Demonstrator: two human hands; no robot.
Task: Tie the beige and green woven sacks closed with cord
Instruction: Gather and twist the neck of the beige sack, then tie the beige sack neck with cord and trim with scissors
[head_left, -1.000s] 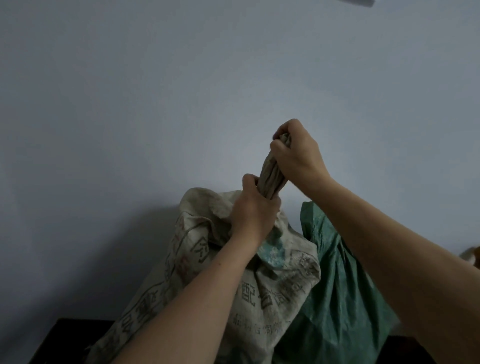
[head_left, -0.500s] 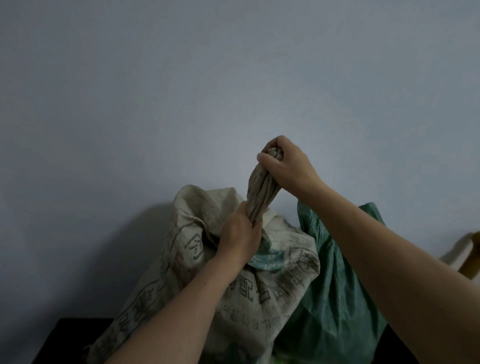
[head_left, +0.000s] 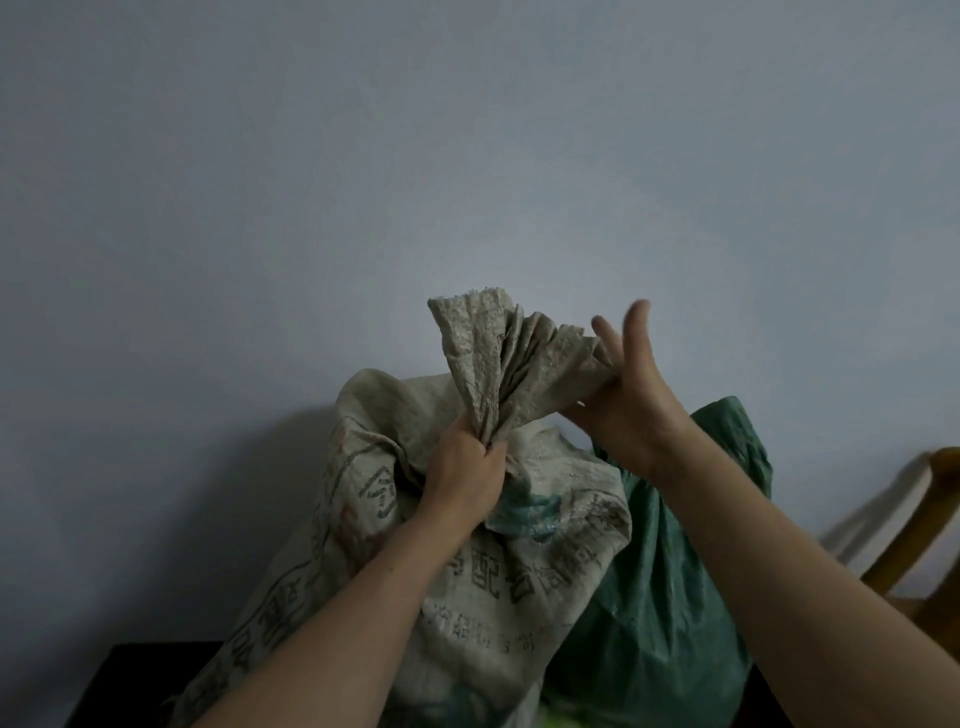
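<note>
A beige woven sack (head_left: 498, 587) with dark printed characters stands in the middle, leaning against the wall. My left hand (head_left: 465, 470) is clenched around its gathered neck. Above that grip the sack's mouth (head_left: 511, 353) fans out loosely. My right hand (head_left: 631, 389) is at the right side of the fanned mouth, fingers spread and pointing up, its palm against the fabric's edge. A green woven sack (head_left: 670, 587) stands right behind and to the right of the beige one, partly hidden by my right forearm. No cord is visible.
A pale wall (head_left: 467, 156) fills the background directly behind the sacks. A dark surface (head_left: 124, 680) shows at the lower left under the sacks. A wooden chair part (head_left: 919, 525) stands at the right edge.
My right hand has let go of the twisted top and opened, and the sack's mouth has sprung out into a fan. My left hand stays clenched on the neck.
</note>
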